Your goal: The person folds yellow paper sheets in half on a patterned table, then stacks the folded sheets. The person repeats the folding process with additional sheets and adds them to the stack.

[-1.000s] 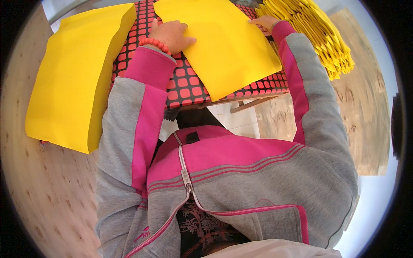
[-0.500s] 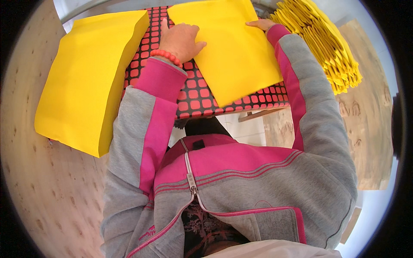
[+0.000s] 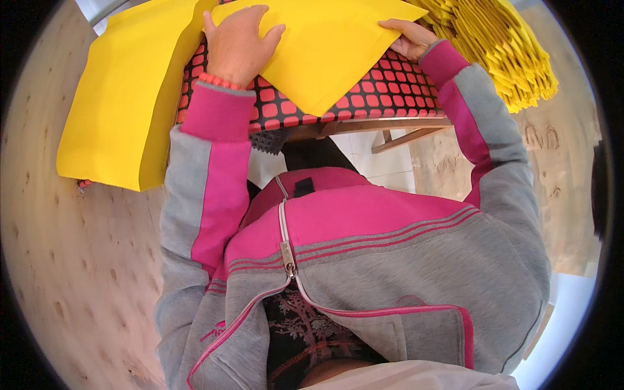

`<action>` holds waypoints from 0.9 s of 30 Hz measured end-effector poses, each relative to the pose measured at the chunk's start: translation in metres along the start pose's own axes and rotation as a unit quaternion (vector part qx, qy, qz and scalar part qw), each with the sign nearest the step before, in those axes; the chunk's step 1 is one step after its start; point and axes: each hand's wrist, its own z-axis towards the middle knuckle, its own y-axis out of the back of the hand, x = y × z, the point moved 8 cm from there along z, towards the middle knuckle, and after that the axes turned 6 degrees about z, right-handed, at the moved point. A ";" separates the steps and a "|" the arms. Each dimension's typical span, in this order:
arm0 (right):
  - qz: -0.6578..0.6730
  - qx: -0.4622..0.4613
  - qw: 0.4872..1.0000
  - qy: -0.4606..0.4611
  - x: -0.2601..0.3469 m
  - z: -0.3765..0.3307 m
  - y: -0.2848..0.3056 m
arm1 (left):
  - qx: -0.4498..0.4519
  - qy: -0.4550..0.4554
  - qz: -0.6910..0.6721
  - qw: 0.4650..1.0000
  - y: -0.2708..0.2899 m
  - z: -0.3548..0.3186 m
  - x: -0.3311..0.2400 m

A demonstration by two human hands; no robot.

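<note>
Head view showed the left hand (image 3: 239, 44) spread flat, palm down, on one yellow sheet (image 3: 325, 55), while the right hand (image 3: 408, 40) pinched that sheet's right edge. The sheet lay on a red-and-black checked surface (image 3: 390, 94). Left of the sheet, one larger yellow sheet (image 3: 123, 110) overhung the surface's edge. Right of it sat one stack of folded yellow pieces (image 3: 500, 52), too many to count.
</note>
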 end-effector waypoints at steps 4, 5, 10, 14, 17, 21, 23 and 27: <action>0.000 -0.003 1.000 -0.011 -0.012 -0.044 -0.010 | 0.010 -0.026 -0.037 0.999 0.044 -0.048 -0.052; 0.026 0.002 1.000 -0.015 -0.017 -0.052 -0.013 | 0.004 -0.043 -0.046 0.998 0.055 -0.057 -0.072; 0.089 0.026 0.996 0.016 -0.033 -0.088 -0.022 | 0.025 -0.080 0.012 0.996 0.058 -0.067 -0.147; 0.122 0.035 0.992 0.018 -0.048 -0.111 -0.020 | -0.004 -0.104 0.085 0.991 0.047 -0.064 -0.164; 0.141 0.039 0.989 0.015 -0.056 -0.124 -0.018 | 0.062 -0.115 0.121 0.984 0.029 -0.070 -0.164; 0.137 0.108 0.984 -0.044 -0.066 -0.157 -0.037 | 0.097 -0.136 0.100 0.981 0.028 -0.074 -0.153; 0.066 0.172 0.974 -0.132 -0.072 -0.189 -0.053 | 0.103 -0.148 0.087 0.980 0.036 -0.073 -0.145; -0.275 0.215 0.934 0.077 -0.067 -0.243 -0.090 | 0.149 -0.164 0.091 0.971 0.043 -0.071 -0.138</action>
